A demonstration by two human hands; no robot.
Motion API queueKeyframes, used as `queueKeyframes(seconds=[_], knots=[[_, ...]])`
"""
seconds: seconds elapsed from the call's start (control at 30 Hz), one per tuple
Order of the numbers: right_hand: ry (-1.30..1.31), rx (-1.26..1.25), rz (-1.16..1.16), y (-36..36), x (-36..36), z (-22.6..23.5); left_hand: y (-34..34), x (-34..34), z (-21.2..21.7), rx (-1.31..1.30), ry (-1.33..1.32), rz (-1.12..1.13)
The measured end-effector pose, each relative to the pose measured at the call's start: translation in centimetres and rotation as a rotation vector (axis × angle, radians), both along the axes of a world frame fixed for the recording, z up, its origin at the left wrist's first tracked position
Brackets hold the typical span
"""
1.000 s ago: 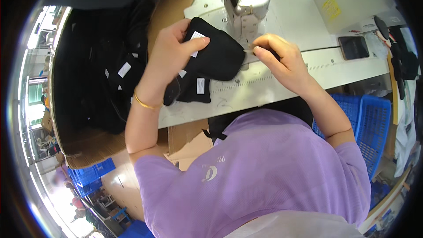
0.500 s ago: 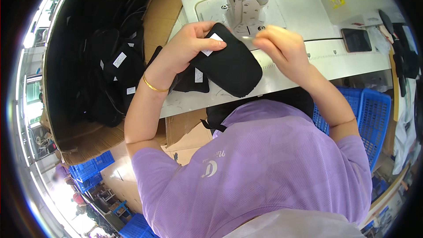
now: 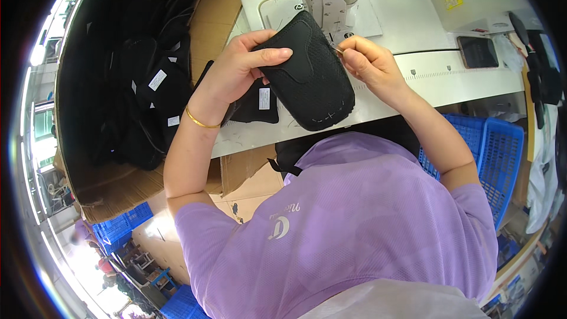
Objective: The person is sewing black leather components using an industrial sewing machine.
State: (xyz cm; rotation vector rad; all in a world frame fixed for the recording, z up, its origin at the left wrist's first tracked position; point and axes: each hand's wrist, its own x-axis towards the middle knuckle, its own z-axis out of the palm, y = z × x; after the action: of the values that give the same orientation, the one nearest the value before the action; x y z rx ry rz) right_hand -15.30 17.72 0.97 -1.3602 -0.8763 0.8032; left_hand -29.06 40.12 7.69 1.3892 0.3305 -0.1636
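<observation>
My left hand (image 3: 242, 68) grips a black sewn fabric piece (image 3: 313, 82), thumb on top and fingers behind. The piece has a rounded lower end, a curved overlay with stitching, and a mesh-like surface; pale thread marks show near its bottom edge. Closed in a pinch, my right hand (image 3: 375, 68) holds a small shiny metal tool (image 3: 338, 51) against the right edge of the piece. Most of the tool is hidden by my fingers, so its kind cannot be made out. Another black piece (image 3: 251, 109) with a white label lies on the table beneath my left wrist.
Beyond my hands stands a sewing machine (image 3: 333, 0) on a white table (image 3: 407, 91). A cardboard box (image 3: 118, 192) at left holds many black pieces with white labels. A phone (image 3: 478, 53) lies at the right; a blue plastic crate (image 3: 502, 159) stands below it.
The black piece has been turned over: its plain side with a white label faced up before, and the stitched mesh side does now. My right hand has moved slightly left and down to its edge.
</observation>
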Motion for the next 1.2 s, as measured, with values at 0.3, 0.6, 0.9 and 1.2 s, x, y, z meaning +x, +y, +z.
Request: queueKeyframes(seconds=[0.3, 0.6, 0.9, 1.2], knots=[[-0.462, 0.2, -0.067, 0.4, 0.3, -0.2, -0.6, -0.2, -0.9, -0.083, 0.017, 0.04], [0.179, -0.152, -0.049, 0.9, -1.2, 0.2, -4.1, -1.9, -2.7, 0.231, 0.034, 0.095], [-0.095, -0.4, -0.354, -3.9, 17.5, 3.3, 0.1, -11.5, -10.6, 1.531, -0.037, 0.654], [-0.376, 0.012, -0.731, 2.4, 11.6, 2.4, 1.7, -7.1, -7.3, 1.069, -0.145, 0.518]])
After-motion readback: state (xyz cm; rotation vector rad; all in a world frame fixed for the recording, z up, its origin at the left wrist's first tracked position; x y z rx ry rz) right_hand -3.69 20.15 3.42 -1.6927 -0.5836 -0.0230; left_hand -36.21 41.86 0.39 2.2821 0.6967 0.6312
